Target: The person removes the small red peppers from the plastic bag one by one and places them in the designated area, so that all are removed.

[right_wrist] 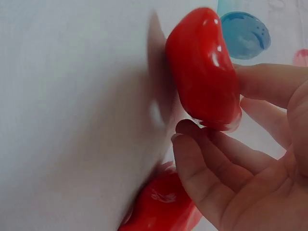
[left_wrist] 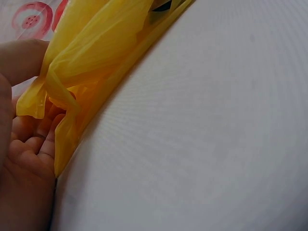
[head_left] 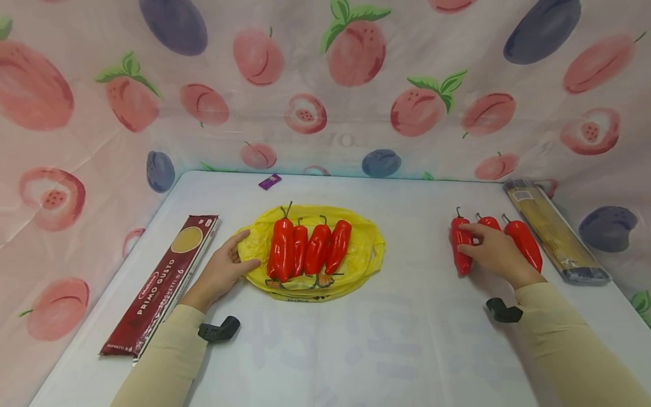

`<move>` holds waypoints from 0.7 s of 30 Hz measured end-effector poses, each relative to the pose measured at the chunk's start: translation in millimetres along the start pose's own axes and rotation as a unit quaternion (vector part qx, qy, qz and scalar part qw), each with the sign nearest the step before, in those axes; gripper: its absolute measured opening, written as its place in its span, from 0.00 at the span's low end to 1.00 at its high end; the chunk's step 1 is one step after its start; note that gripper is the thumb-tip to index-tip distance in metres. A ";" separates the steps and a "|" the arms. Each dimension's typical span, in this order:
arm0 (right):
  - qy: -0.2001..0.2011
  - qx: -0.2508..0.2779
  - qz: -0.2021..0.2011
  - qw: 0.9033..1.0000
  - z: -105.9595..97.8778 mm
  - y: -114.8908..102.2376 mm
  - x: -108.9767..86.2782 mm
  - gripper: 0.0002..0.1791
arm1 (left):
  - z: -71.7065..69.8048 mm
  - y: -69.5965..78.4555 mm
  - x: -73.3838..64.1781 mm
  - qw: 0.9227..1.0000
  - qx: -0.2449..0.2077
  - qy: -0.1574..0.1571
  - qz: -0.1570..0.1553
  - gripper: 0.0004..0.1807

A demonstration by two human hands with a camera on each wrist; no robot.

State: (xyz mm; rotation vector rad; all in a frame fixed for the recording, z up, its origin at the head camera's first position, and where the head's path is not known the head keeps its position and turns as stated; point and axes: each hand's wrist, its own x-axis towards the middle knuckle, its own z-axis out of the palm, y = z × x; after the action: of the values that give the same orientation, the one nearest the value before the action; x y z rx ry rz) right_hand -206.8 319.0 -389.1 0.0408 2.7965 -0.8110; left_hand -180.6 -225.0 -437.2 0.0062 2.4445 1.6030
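Note:
A flat yellow plastic bag [head_left: 365, 254] lies mid-table with several glossy red peppers [head_left: 283, 249] side by side on it. My left hand [head_left: 216, 277] is at the bag's left edge; in the left wrist view its thumb and fingers pinch the crumpled yellow plastic [left_wrist: 96, 48]. Over on the right, my right hand [head_left: 495, 254] holds a red pepper [head_left: 461, 263] between thumb and fingers. The right wrist view shows this pepper [right_wrist: 204, 67] close over the white tabletop, its shadow beside it. Two more red peppers [head_left: 524, 243] lie by that hand, one partly hidden behind it.
A dark red spaghetti packet [head_left: 165, 288] lies at the left, near my left forearm. At the right edge is a clear packet of spaghetti [head_left: 556, 232]. A small purple packet [head_left: 270, 181] sits toward the back. Fruit-patterned cloth [head_left: 325, 113] hangs behind the table [head_left: 356, 350].

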 end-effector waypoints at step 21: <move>0.027 -0.010 0.025 0.999 -0.1 3.7 -4.1 0.41 | -0.8 -1.7 1.8 1.000 0.000 0.003 -0.004 0.45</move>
State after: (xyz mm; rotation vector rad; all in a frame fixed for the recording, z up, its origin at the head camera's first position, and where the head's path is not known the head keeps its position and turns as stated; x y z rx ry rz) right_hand -202.4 322.4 -390.1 0.1306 2.8425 -0.7805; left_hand -182.3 -226.2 -438.8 -0.0101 2.4468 1.6008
